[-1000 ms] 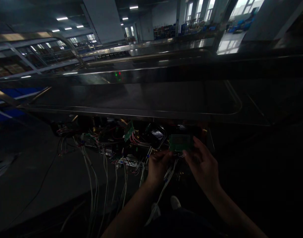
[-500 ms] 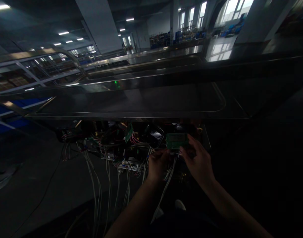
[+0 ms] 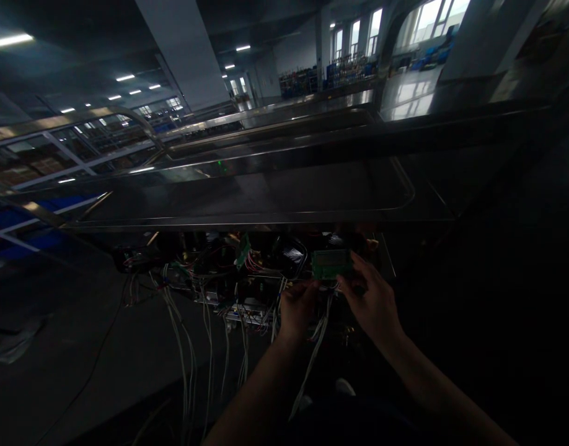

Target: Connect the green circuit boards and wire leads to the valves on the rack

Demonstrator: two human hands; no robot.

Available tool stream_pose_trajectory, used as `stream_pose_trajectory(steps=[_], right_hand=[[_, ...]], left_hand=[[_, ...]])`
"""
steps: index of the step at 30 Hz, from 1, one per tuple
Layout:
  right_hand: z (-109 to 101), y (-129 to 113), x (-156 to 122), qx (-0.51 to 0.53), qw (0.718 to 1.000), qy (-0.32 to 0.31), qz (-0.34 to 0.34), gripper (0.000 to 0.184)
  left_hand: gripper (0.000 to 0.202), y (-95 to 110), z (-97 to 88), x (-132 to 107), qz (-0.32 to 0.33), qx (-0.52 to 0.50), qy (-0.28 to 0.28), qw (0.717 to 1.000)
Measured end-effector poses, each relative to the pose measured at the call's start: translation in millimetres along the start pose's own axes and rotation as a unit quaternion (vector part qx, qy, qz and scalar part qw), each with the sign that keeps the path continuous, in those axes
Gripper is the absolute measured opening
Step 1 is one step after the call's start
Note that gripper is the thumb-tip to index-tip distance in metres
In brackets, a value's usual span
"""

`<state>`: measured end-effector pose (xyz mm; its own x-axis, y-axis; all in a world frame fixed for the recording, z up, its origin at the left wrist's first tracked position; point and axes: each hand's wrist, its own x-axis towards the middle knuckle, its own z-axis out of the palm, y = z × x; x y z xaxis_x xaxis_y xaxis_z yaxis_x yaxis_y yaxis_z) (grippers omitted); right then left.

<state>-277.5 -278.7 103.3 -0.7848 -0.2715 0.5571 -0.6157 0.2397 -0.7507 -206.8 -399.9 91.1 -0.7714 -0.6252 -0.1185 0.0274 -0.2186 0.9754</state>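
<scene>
A green circuit board (image 3: 331, 264) is held upright below the edge of a dark metal panel. My right hand (image 3: 370, 297) grips its right side between thumb and fingers. My left hand (image 3: 299, 305) is closed in a pinch at the board's lower left corner, touching or very near it; what its fingertips hold is too dark to make out. Thin wires run under the board between the hands, and a bundle of white cables (image 3: 318, 350) hangs beneath. Left of the board is a shiny black part (image 3: 291, 254). Farther left stands another green board (image 3: 242, 251) with reddish wires.
The metal panel (image 3: 266, 192) slants across the view above my hands. Several white cables (image 3: 182, 337) dangle from the wiring at left. Metal-framed shelves with blue bins (image 3: 24, 238) stand at the left, and a pillar (image 3: 182, 49) rises behind.
The view has shifted slightly, so the surroundings sit a little differently in it. Both hands and the green board keep nearly the same place and grip.
</scene>
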Motion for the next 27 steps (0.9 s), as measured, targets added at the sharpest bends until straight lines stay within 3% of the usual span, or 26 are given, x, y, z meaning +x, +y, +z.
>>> stream_pose_trajectory(steps=[27], right_hand=[[0.7, -1.2, -0.6, 0.014, 1.0, -0.011, 0.018, 0.047]], left_hand=[[0.047, -5.6, -5.0, 3.8, 0.008, 0.024, -0.014, 1.0]])
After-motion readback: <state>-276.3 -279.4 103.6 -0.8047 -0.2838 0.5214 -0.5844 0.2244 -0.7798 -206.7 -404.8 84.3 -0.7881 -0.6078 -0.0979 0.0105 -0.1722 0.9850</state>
